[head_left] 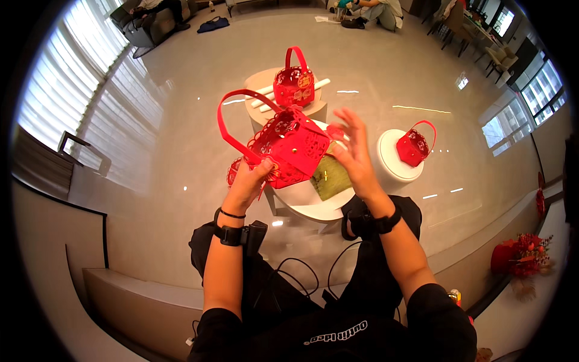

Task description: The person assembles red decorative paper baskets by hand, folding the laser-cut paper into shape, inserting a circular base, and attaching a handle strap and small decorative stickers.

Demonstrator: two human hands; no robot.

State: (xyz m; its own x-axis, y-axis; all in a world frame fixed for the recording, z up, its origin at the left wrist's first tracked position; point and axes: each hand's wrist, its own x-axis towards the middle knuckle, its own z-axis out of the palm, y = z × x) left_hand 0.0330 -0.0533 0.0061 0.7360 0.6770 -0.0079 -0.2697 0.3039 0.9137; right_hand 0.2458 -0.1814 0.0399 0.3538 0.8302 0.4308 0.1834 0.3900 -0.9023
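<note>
My left hand (246, 181) grips the near lower corner of a red cut-out basket (294, 149), tilted in the air with its strap handle arched up to the left. My right hand (356, 154) is just right of the basket, fingers stretched up and thumb apart. A small red piece (335, 132) shows beside its fingers; whether it touches them I cannot tell. Below lies a green pouch (330, 178) on a white round table (319, 210), partly hidden by the basket. Another red cut-out piece (233, 171) shows behind my left hand.
A similar red basket (294, 90) stands with white rolls (265, 107) on a beige round table (256, 80) farther off. A third red basket (412, 149) is on a white stool (389, 151) at right. Cables (300, 260) hang by my legs. A person (380, 13) sits on the far floor.
</note>
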